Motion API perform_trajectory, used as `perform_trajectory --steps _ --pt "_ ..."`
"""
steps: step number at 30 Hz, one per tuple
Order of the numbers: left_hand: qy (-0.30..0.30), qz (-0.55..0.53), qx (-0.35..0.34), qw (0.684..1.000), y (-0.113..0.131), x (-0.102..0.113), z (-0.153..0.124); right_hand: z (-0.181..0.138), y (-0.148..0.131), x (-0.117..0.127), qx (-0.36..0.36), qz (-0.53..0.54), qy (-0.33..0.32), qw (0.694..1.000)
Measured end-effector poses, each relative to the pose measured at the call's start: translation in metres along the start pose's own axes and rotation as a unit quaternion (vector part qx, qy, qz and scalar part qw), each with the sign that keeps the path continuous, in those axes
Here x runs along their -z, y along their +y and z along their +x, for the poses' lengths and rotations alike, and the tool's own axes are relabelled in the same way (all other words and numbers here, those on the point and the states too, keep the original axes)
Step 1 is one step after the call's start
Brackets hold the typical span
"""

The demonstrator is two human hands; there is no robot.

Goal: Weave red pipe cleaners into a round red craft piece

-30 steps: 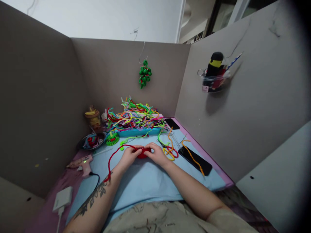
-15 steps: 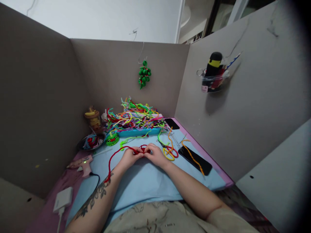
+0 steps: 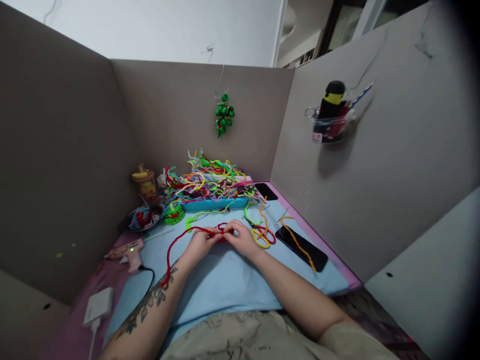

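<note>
My left hand [image 3: 201, 243] and my right hand [image 3: 240, 238] meet over the middle of the table, fingertips pinched together. Between them is a red pipe cleaner [image 3: 173, 245], bent into a small loop at the fingers. Its long free end arches left over my left hand and comes down on my tattooed forearm. The fingers partly cover the worked piece. Just right of my right hand lie scissors [image 3: 261, 243] with yellow and red handles. Beyond the hands, a light green pipe cleaner [image 3: 210, 213] rests on the blue cloth [image 3: 225, 285].
A blue tray [image 3: 215, 204] heaped with coloured pipe cleaners stands at the back. On the left are a green frog-like piece [image 3: 174, 215], a dark bowl [image 3: 127, 223], a pink glue gun [image 3: 132, 255] and a white power bank [image 3: 98, 306]. An orange pipe cleaner crosses a black phone [image 3: 313, 252] at right.
Both hands stay in the same place, with fingertips shifting slightly on the red pipe cleaner. The view has moved a little.
</note>
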State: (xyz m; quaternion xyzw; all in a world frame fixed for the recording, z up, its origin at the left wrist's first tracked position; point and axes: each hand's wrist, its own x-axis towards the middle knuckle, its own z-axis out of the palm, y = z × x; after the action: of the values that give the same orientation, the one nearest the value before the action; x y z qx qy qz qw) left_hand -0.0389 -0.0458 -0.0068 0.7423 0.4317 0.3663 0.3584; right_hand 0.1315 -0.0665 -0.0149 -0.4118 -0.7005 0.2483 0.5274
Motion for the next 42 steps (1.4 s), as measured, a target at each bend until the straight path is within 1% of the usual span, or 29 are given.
perform_trajectory --steps 7,12,16,18,21,23,25,27,30,33,35,37,39,42 --pt "0.011 -0.002 -0.003 1.0 0.002 -0.001 0.0 -0.001 -0.001 -0.003 0.016 0.012 0.011 1.0" --pt "0.012 0.008 -0.001 1.0 0.0 -0.005 0.0 0.0 0.001 -0.001 0.001 0.001 0.023 1.0" --pt "0.0 0.036 -0.021 0.999 -0.002 -0.007 -0.001 0.001 0.004 -0.001 -0.013 -0.019 0.011 1.0" --pt "-0.007 0.027 -0.032 0.999 -0.001 -0.007 -0.002 0.001 0.006 -0.002 -0.019 -0.027 0.008 0.999" --pt "-0.036 0.007 -0.06 0.998 0.003 -0.005 -0.003 0.001 0.009 -0.002 -0.032 -0.037 0.006 0.999" --pt "-0.045 0.02 -0.081 0.996 0.004 -0.004 -0.004 0.002 0.009 -0.002 -0.044 -0.039 0.005 0.998" --pt "-0.037 0.045 -0.095 0.994 0.005 -0.003 -0.004 0.002 0.01 -0.001 -0.052 -0.036 0.0 0.998" --pt "-0.021 0.055 -0.095 0.994 0.004 -0.002 -0.003 0.002 0.01 -0.001 -0.05 -0.03 -0.004 0.998" --pt "0.001 0.041 -0.064 0.997 0.003 -0.002 -0.002 0.002 0.01 0.0 -0.028 -0.027 0.029 0.999" --pt "0.013 0.002 -0.027 1.0 0.004 -0.002 -0.001 -0.001 0.01 0.002 0.035 -0.068 0.072 0.994" --pt "0.017 -0.027 -0.007 0.999 0.005 -0.001 0.0 -0.004 0.008 0.002 0.091 -0.111 0.067 0.987" --pt "0.019 -0.046 0.006 0.999 0.007 -0.001 0.0 -0.007 0.005 0.002 0.128 -0.147 0.054 0.979" --pt "0.016 -0.057 0.011 0.998 0.007 -0.002 -0.001 -0.008 0.003 0.0 0.142 -0.171 0.049 0.974" --pt "0.023 -0.054 0.013 0.998 0.005 -0.004 -0.001 -0.008 0.003 -0.002 0.145 -0.188 0.046 0.97"
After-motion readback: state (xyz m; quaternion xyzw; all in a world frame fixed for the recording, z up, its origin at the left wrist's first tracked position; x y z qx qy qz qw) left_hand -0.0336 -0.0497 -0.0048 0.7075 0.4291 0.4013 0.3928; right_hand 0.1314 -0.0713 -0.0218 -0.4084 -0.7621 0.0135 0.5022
